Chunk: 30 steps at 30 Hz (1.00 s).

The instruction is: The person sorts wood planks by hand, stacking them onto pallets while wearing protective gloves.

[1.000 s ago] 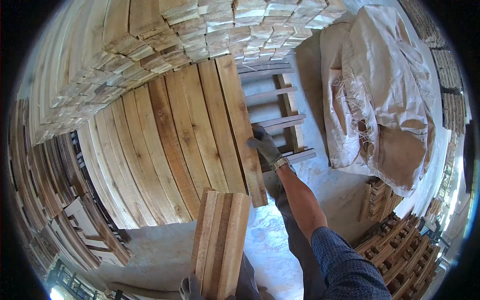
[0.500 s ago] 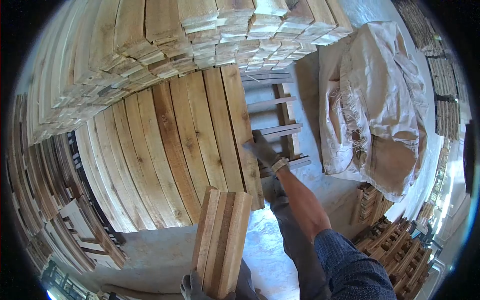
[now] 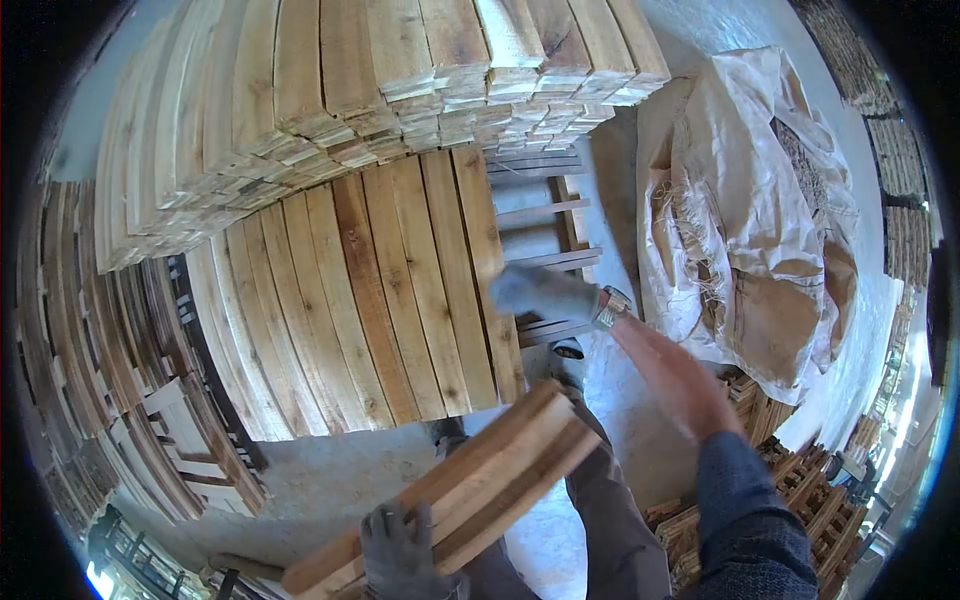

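My left hand, in a grey glove, is wrapped around a bundle of wooden boards. The bundle slants across my legs, its far end up to the right. My right hand, also gloved, is at the right edge of a flat row of boards, by the outermost board. Motion blurs its fingers, so I cannot see whether they touch the wood or how they are bent.
Behind the row rises a tall stack of boards. Slats of a pallet show to the right, beside a large crumpled fabric sack. More wood is piled at left, and wooden pieces lie at lower right.
The board bundle has swung from nearly upright to a slant, its far end moving right. My left hand has come further into view. The right forearm has shifted right, with the hand still beside the row.
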Available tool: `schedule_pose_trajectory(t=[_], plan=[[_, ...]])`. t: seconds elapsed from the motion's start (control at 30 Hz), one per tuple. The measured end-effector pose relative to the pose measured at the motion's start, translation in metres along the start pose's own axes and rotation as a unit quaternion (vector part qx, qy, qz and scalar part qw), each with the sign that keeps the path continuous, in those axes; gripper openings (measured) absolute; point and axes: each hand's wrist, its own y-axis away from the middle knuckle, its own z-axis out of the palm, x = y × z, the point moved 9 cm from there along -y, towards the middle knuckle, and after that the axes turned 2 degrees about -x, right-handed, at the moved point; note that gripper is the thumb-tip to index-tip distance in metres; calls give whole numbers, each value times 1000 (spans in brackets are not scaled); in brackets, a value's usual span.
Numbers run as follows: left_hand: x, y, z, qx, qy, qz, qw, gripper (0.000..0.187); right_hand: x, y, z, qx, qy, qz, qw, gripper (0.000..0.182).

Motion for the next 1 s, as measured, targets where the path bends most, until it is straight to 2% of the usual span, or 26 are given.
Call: schedule_pose_trajectory(t=[0.03, 0.07, 0.1, 0.13, 0.17, 0.2, 0.23, 0.27, 0.33, 0.4, 0.47, 0.5, 0.53, 0.6, 0.63, 0.67, 0.7, 0.77, 0.8, 0.83, 0.9, 0.97, 1.0], plan=[[14, 0, -4, -29, -17, 56, 998, 76, -21, -1, 14, -24, -146, -29, 989, 48], [19, -2, -10, -26, -19, 57, 998, 76, -50, 1, 35, -47, -287, -56, 955, 37], [50, 3, 0, -39, -326, 216, 920, 65, -91, 10, 58, -91, -381, -179, 903, 43], [61, 13, 22, -50, -594, 346, 724, 54, -129, 22, 82, -132, -463, -298, 824, 50], [67, 10, 19, -51, -598, 348, 720, 54, -162, 33, 124, -270, -598, -310, 688, 58], [92, 9, -5, 8, -375, 374, 848, 52, -182, 41, 139, -266, -600, -313, 687, 58], [101, 6, -34, 68, -126, 372, 917, 49, -192, 53, 153, -266, -617, -285, 684, 56], [105, 2, -33, 66, -128, 371, 917, 49, -200, 68, 165, -267, -634, -256, 679, 53], [122, 12, -35, 113, -124, 463, 871, 50, -213, 100, 192, -272, -668, -197, 664, 49], [129, 12, -35, 100, -94, 484, 864, 50, -243, 124, 248, -273, -697, -162, 644, 48], [139, 6, -37, 105, -71, 507, 853, 50, -248, 141, 262, -116, -717, -375, 576, 59], [143, 4, -39, 113, -68, 516, 846, 55, -243, 147, 246, -115, -716, -375, 577, 59], [146, 2, -42, 118, -66, 523, 841, 60, -237, 148, 220, -174, -795, -265, 517, 65], [149, -7, -40, 111, -74, 548, 826, 62, -243, 167, 197, -284, -893, -24, 348, 79], [152, -12, -36, 120, -89, 573, 806, 63, -232, 173, 205, -284, -892, -24, 350, 79], [153, -22, -31, 107, -69, 553, 823, 56, -215, 178, 218, -263, -903, -28, 338, 73], [155, -33, -27, 109, -70, 551, 824, 56, -199, 181, 224, -240, -913, -29, 328, 66], [160, -52, -29, 235, -125, 555, 788, 57, -178, 183, 222, -202, -912, -23, 356, 69], [163, -63, -28, 277, -84, 517, 805, 64, -158, 183, 216, -164, -912, -15, 377, 71], [171, -74, -18, 281, -81, 518, 804, 64, -135, 186, 208, -125, -909, -5, 396, 73], [175, -92, -17, 392, -111, 461, 788, 63, -88, 194, 191, -54, -899, 14, 435, 78], [182, -102, -13, 368, -145, 468, 790, 61, -53, 214, 191, 20, -882, 32, 470, 83], [180, -116, -12, 320, -113, 424, 839, 59, -39, 206, 183, 59, -872, 42, 485, 85]])
